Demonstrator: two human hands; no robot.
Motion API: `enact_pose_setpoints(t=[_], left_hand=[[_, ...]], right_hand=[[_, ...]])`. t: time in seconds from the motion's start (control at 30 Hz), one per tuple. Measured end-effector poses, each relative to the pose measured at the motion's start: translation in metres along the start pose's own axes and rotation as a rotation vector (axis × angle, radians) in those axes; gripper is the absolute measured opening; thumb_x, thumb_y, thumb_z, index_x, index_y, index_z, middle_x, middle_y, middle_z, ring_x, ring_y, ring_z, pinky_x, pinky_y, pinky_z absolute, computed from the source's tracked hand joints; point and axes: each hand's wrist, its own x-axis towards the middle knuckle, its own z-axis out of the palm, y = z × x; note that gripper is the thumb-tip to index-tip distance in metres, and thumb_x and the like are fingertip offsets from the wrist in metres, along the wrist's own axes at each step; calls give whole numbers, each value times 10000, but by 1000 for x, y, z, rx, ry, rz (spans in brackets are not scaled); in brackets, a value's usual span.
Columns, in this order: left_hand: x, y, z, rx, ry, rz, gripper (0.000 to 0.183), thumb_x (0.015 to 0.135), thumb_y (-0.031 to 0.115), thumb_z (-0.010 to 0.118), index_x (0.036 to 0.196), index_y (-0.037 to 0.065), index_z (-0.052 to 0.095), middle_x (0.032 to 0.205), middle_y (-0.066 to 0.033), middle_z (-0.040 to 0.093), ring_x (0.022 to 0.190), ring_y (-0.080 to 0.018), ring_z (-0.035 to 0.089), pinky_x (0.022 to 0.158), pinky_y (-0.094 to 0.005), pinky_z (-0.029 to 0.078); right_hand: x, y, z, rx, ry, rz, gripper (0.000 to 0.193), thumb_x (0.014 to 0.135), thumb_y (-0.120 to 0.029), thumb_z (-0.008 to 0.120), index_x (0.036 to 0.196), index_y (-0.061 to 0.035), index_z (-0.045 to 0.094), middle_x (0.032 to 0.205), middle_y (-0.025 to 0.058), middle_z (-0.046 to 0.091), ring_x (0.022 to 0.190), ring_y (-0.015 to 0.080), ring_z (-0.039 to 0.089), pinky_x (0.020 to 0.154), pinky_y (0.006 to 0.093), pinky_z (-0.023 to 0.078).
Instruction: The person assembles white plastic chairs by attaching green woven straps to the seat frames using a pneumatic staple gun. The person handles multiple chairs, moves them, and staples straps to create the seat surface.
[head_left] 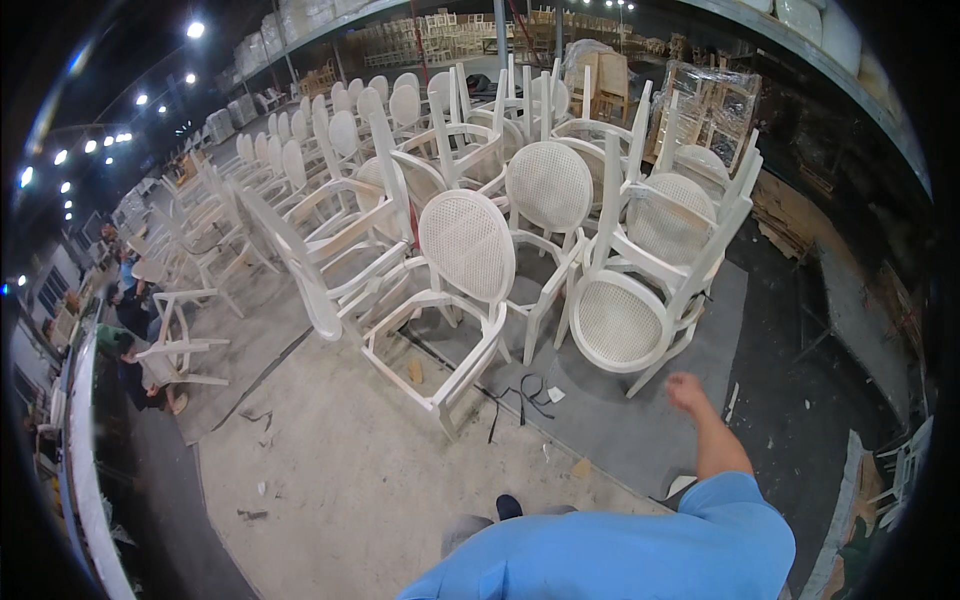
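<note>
My right hand (686,392) reaches forward over the grey floor, its fingers curled in, and nothing shows in it. Just ahead of it, to the left, is an upturned white chair with a round woven cane panel (620,322), stacked with another. The hand looks apart from this chair, though the gap is hard to judge. A white armchair frame with an oval cane back (466,245) stands in front of me, its seat an open frame. Beside it is another white chair with a round cane back (549,186). My left hand is out of view.
Several rows of white chairs (292,165) fill the left and back. Black straps (522,396) and scraps litter the floor. A plastic-wrapped wooden stack (705,105) stands at the back right. At far left, people (135,370) are near a white chair frame (180,345).
</note>
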Motion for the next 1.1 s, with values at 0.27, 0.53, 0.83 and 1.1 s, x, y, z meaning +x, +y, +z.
enact_pose_setpoints(t=[0.27, 0.53, 0.83, 1.1], left_hand=[[101, 94, -15, 90, -80, 44, 280, 911, 214, 564, 1107, 24, 623, 936, -133, 674, 735, -264, 680, 543, -376, 514], [176, 211, -128, -398, 166, -53, 234, 919, 210, 570, 1027, 9, 622, 879, -130, 655, 705, -255, 652, 517, -355, 512], [198, 315, -101, -525, 207, 137, 411, 956, 271, 586, 1308, 60, 578, 1040, -97, 704, 767, -207, 693, 609, -323, 511], [181, 259, -16, 297, 238, 494, 384, 922, 330, 610, 1117, 14, 706, 1042, -181, 721, 934, -318, 694, 852, -395, 533]], right_hand=[[63, -165, 24, -33, 126, -200, 405, 912, -224, 674, 1248, -1, 644, 989, 102, 709, 752, 195, 681, 642, 330, 550], [98, -164, 170, -31, -177, 77, 122, 911, -61, 534, 873, -79, 648, 764, 22, 601, 647, 166, 595, 549, 340, 513], [132, -150, 308, -420, -798, 146, 406, 922, -229, 659, 1298, -82, 618, 1027, 102, 715, 815, 257, 712, 641, 408, 531], [191, -207, 345, -335, -595, 238, 239, 917, -232, 641, 1078, -58, 666, 875, 92, 663, 705, 252, 662, 520, 412, 480]])
